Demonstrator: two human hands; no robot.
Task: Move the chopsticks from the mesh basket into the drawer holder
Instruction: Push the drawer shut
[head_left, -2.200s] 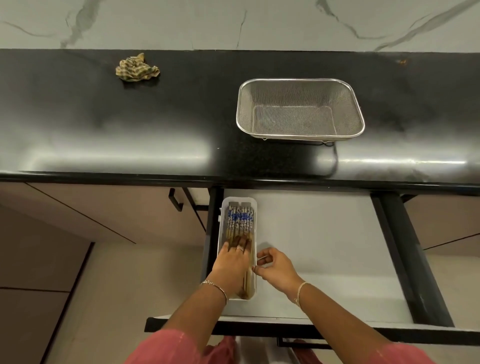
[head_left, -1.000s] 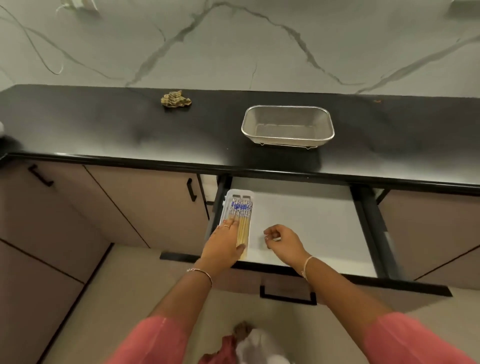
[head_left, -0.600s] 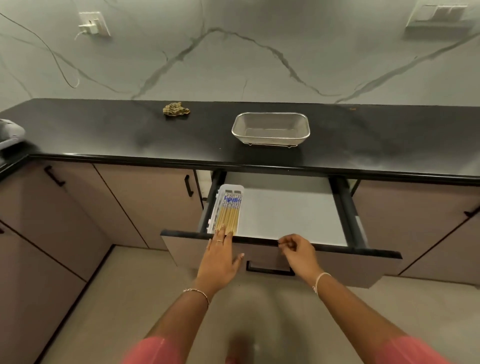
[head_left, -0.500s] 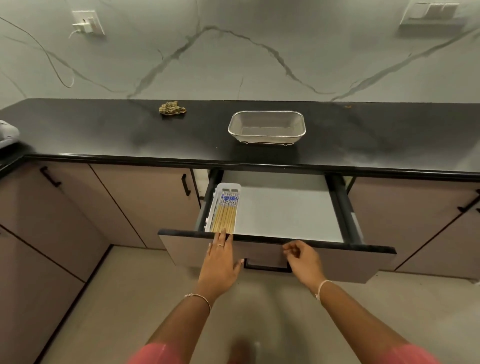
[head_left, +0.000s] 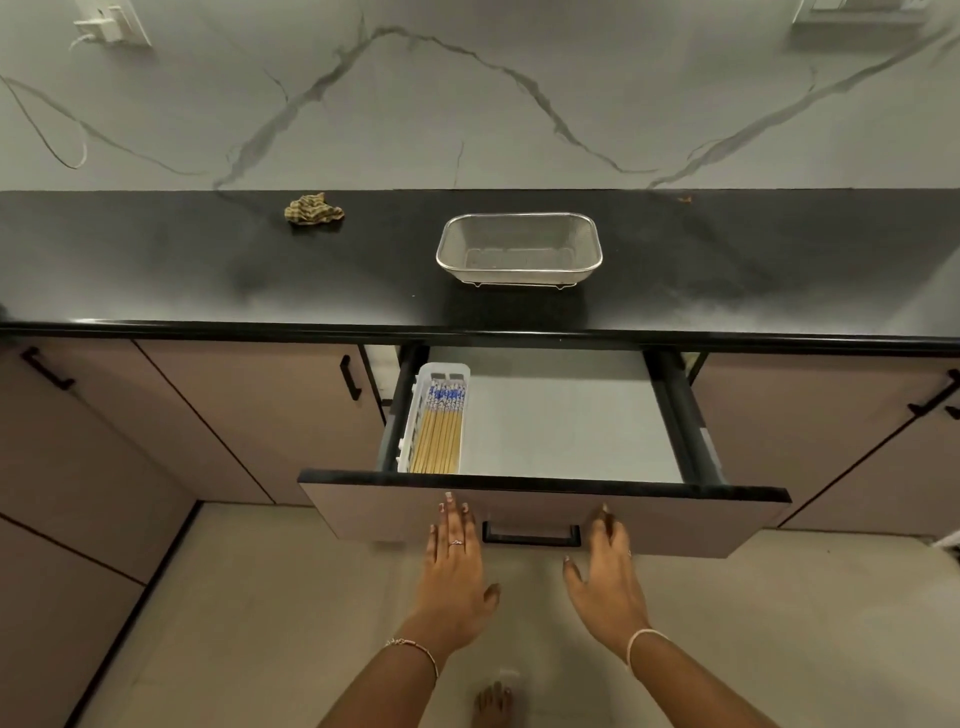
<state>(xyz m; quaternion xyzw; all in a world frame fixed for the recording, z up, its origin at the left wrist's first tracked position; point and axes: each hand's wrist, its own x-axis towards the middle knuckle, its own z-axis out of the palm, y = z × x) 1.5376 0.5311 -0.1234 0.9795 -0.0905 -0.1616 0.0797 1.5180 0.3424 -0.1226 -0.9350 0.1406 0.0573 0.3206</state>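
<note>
A grey marble-veined wall (head_left: 519, 104) fills the top of the view, from ten to two o'clock. Below it a black worktop (head_left: 156, 270) runs the full width. Under the worktop stand taupe cabinet fronts (head_left: 234, 410) with black handles, and at the centre an open drawer (head_left: 571, 426) is pulled out toward the viewer, its pale floor mostly bare. The drawer front carries a black pull handle (head_left: 531, 535) at about six o'clock from the drawer's middle.

On the worktop at twelve o'clock sits the mesh basket (head_left: 519, 248), upright on its wire feet, with nothing visible inside. A crumpled checked cloth (head_left: 313, 210) lies well apart from it at about eleven o'clock.

Against the drawer's left wall, at about nine o'clock within the drawer, lies the white drawer holder (head_left: 415, 410). The chopsticks (head_left: 441, 431) lie in it side by side, blue-patterned ends pointing to the back.

The left hand (head_left: 453, 566) is flat with fingers (head_left: 457, 519) spread and straight, holding nothing, its tips over the drawer front just left of the handle. The right hand (head_left: 605, 577) is likewise flat and empty, tips just right of the handle. A bare foot (head_left: 493, 701) shows on the tiled floor (head_left: 234, 597) at six o'clock.
</note>
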